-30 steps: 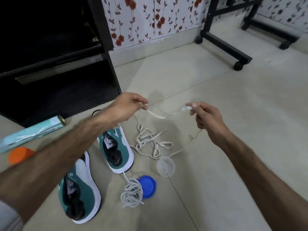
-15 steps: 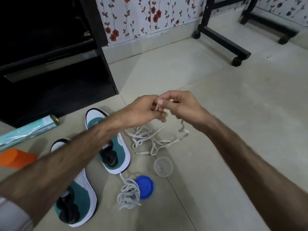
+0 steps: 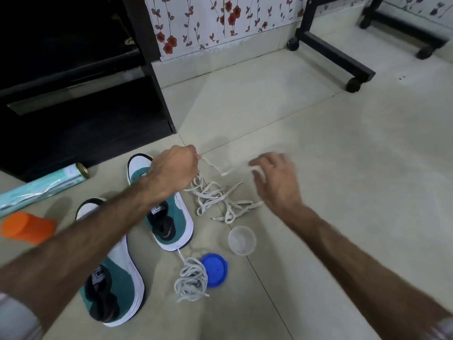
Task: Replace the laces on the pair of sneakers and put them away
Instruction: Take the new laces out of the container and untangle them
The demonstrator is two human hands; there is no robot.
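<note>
Apart again, left hand and blurred right hand each pinch the lace sagging between them.

This is a room in a home. Floral wallpaper with red blossoms covers the wall above a pale skirting, and the floor is laid with large cream tiles. A dark wooden cabinet stands at the left edge of the floor, and a black stand on castor wheels occupies the far right corner. Green-and-white sneakers sit on the tiles.
</note>
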